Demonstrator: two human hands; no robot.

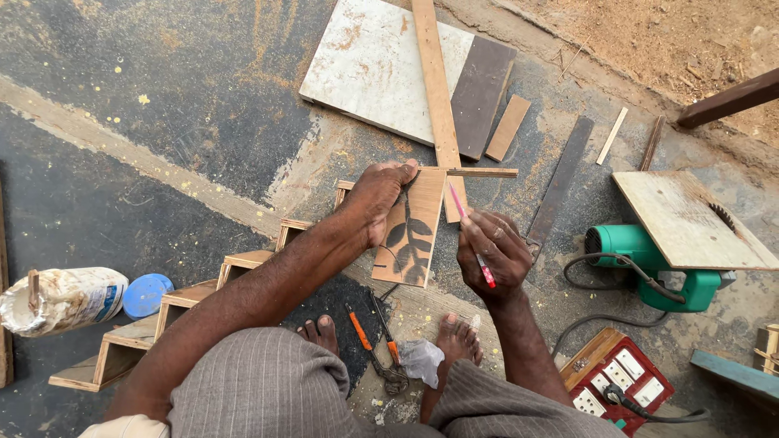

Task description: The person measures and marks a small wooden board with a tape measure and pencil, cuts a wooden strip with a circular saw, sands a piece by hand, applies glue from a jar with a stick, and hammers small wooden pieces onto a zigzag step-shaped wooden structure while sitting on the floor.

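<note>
Two hands worked over the dusty dark floor (162, 105): left hand (377, 199) lay flat on a leaf-patterned board (414, 235); beside it, right hand (491, 251) pinched a pencil (471, 235).

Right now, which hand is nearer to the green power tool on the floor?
Right. The right hand, holding a red pencil, is just left of the green power tool in the picture. The left hand presses the leaf-patterned board farther away, beyond that board.
</note>
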